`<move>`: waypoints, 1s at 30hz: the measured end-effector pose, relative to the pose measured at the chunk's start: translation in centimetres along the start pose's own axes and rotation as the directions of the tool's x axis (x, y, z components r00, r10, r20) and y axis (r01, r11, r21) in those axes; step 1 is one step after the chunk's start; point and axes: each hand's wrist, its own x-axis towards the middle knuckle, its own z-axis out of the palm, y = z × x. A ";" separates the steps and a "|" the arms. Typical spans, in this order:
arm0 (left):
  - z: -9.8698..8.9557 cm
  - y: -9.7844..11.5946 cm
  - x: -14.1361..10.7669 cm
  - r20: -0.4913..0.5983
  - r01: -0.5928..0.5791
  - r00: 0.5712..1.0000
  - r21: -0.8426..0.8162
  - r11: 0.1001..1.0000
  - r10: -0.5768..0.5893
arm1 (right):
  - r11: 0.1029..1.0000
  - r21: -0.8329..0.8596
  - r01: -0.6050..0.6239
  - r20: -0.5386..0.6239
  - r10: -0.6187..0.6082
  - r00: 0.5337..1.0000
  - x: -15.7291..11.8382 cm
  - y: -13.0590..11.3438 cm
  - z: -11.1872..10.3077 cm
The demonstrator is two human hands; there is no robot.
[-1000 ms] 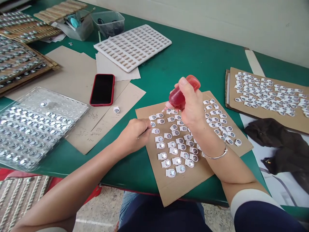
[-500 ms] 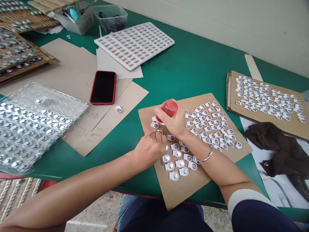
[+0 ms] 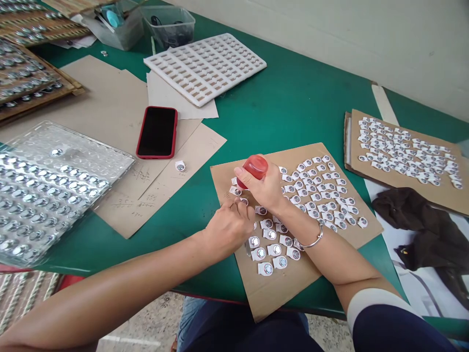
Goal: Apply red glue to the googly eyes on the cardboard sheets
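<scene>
My right hand (image 3: pixel 266 188) is wrapped round a red squeeze bottle (image 3: pixel 257 167), tipped with its base up and its lower end down over the cardboard sheet (image 3: pixel 264 296). Right beside it, my left hand (image 3: pixel 230 222) is closed low over the sheet's left part. A thin greyish strip (image 3: pixel 248 248) shows under the heel of that hand; what the fingers pinch is hidden. Many small white tabs with round dark-printed faces (image 3: pixel 315 197) lie in rows on the sheet. Nearer me, several tabs carry shiny silver discs (image 3: pixel 280 262).
On the left lie a clear tray of silver discs (image 3: pixel 47 195) and a phone (image 3: pixel 157 132) on brown paper. A white slotted tray (image 3: pixel 208 68) and plastic tubs (image 3: pixel 170 29) stand behind. At right are another tab-covered cardboard (image 3: pixel 406 146) and dark cloth (image 3: pixel 414 225).
Both hands stay almost in place. The bottle has tilted or shifted very slightly to the left, and the whole view has moved a little.
</scene>
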 end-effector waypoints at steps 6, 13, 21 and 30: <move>-0.1 0.0 0.1 -0.016 0.002 1.000 0.001 1.000 -0.002 | 1.000 -0.011 -0.002 0.016 0.002 1.000 -0.1 0.1 0.0; -0.1 -0.1 0.1 -0.024 -0.014 1.000 0.011 1.000 0.014 | 1.000 -0.017 0.018 0.011 -0.018 1.000 0.0 0.3 0.1; -0.1 -0.1 0.0 -0.016 -0.004 1.000 0.013 1.000 0.004 | 0.999 -0.026 0.030 -0.012 -0.030 0.999 0.0 0.6 0.2; -0.3 -0.1 0.2 0.022 -0.012 1.000 0.013 1.000 0.012 | 1.000 0.002 0.027 0.011 -0.027 1.000 0.0 0.6 0.1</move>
